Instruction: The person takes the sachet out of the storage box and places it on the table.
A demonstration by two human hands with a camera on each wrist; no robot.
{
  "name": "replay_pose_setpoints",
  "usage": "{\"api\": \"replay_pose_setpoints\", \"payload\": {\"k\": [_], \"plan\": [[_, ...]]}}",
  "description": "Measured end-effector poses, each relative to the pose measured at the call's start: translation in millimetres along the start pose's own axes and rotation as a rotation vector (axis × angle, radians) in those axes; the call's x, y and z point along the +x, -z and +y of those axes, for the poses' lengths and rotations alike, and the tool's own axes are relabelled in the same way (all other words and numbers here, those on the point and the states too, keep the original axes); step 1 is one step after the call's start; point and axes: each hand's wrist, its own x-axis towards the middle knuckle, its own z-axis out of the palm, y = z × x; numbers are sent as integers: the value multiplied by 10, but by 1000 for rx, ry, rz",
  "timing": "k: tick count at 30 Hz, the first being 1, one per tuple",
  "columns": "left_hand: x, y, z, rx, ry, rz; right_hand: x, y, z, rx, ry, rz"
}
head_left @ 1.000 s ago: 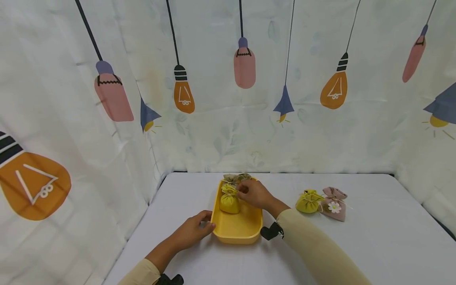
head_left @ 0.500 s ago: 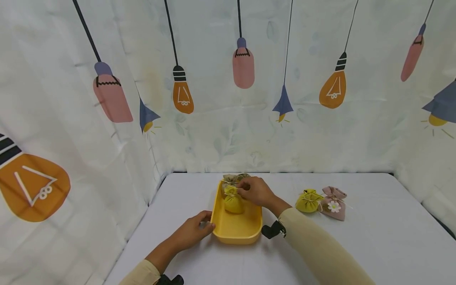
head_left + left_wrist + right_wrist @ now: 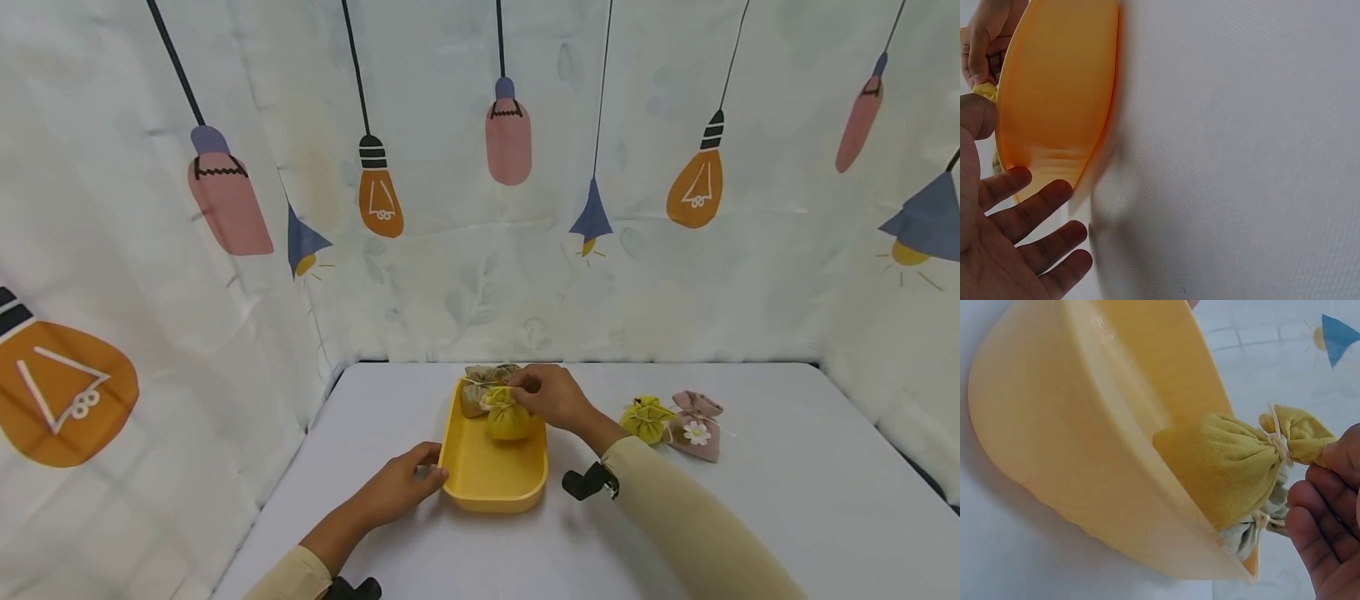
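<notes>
A: Pose of the right hand [image 3: 555, 396]?
B: Forearm in a pale sleeve [image 3: 693, 525], slanting in from lower right, wrist crossing the tray's right side. Thumb and forefinger pinch the gathered neck of a yellow-green pouch [image 3: 509, 422]; right wrist view shows the remaining fingers loosely bent beneath.
A: Where is that pouch?
B: Far part of the yellow tray [image 3: 491, 479], toward the right wall, its lower part below the rim. Neck up in the head view. Cannot tell whether its base meets the tray floor. Just beside it, a grey-green pouch [image 3: 474, 399] at the far left corner.
A: And the left hand [image 3: 401, 492]?
B: At the tray's left side, thumb by the rim. Left wrist view: four fingers straight, spread, along the outer wall; firmness of contact unclear.
A: Anything nearby?
B: Right of the tray, a second yellow-green pouch [image 3: 645, 419] against a pink pouch [image 3: 693, 427] with a white flower.
</notes>
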Motion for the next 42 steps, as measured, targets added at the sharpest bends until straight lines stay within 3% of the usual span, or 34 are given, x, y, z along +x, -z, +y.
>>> {"api": "replay_pose_setpoints", "payload": {"k": [25,42], "plan": [[-15,-15,-6,-7,-1,7,-123,463,-91,52,14,101],[-13,-5,30,-15,29,10,-311,716,64,2,-43,145]]}}
